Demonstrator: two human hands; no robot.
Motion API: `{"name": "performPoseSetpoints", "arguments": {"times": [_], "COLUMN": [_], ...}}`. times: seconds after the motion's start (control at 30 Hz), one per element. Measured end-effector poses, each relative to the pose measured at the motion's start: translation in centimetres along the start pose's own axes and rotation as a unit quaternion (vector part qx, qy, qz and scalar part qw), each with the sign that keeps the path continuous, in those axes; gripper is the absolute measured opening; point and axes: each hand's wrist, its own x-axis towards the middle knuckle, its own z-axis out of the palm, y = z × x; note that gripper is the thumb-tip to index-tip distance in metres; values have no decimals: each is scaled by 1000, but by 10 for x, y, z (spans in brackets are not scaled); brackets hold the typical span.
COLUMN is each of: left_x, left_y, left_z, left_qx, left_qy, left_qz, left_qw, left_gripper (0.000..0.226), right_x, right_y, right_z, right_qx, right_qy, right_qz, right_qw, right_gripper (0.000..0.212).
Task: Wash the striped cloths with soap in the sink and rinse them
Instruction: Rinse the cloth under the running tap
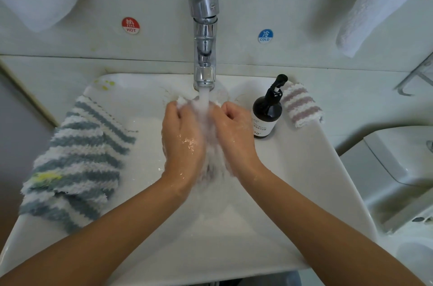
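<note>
Over the white sink (304,168), my left hand (181,140) and my right hand (236,135) both grip a wet pale striped cloth (212,159) bunched between them. Water runs from the chrome tap (204,35) onto the cloth and my fingers. A blue-and-white striped cloth (77,163) with a yellow stain lies draped over the sink's left rim. A pink-and-white striped cloth (301,105) rests on the right rim behind the dark soap pump bottle (268,112).
Hot (130,25) and cold (265,36) stickers sit on the wall either side of the tap. White towels (384,4) hang at the upper right and upper left. A toilet (398,175) stands to the right. Yellow specks mark the sink's back left corner.
</note>
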Motion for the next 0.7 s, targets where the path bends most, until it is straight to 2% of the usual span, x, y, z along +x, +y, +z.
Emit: {"name": "performPoseSetpoints", "arguments": {"times": [0.13, 0.2, 0.27, 0.33, 0.4, 0.5, 0.57, 0.63, 0.7], "left_x": [7, 8, 7, 4, 1, 4, 16, 27, 24], "left_y": [2, 1, -1, -2, -2, 0, -1, -4, -6], "left_z": [-4, -5, -5, -4, -1, 0, -2, -3, -3], "left_qx": [-37, -35, -25, -29, -28, -43, -46, -44, -21], "left_qy": [2, -10, -30, -44, -36, -13, 10, 35, 26], "left_qz": [-41, -25, -14, -16, -14, -16, -40, -52, -37], "left_qw": [998, 999, 999, 998, 999, 999, 998, 997, 999], "left_gripper": [22, 29, 33, 33, 32, 34, 37, 39, 38], "right_x": [-9, -7, -7, -4, 2, 3, -3, -6, -5], "right_y": [-4, -5, -3, -2, -2, -3, -1, 0, 2], "right_z": [3, 3, 4, 2, 2, 4, 9, 13, 15], "right_qx": [23, -12, -62, -66, -67, -149, -114, -99, -91], "right_qy": [-72, -97, -91, -74, -60, -51, -56, -80, -81], "right_qz": [35, 36, 10, 5, 18, -12, -17, 16, 39], "right_qw": [997, 995, 994, 995, 996, 987, 992, 992, 992], "right_gripper": [13, 25, 34, 39, 38, 31, 31, 37, 36]}}
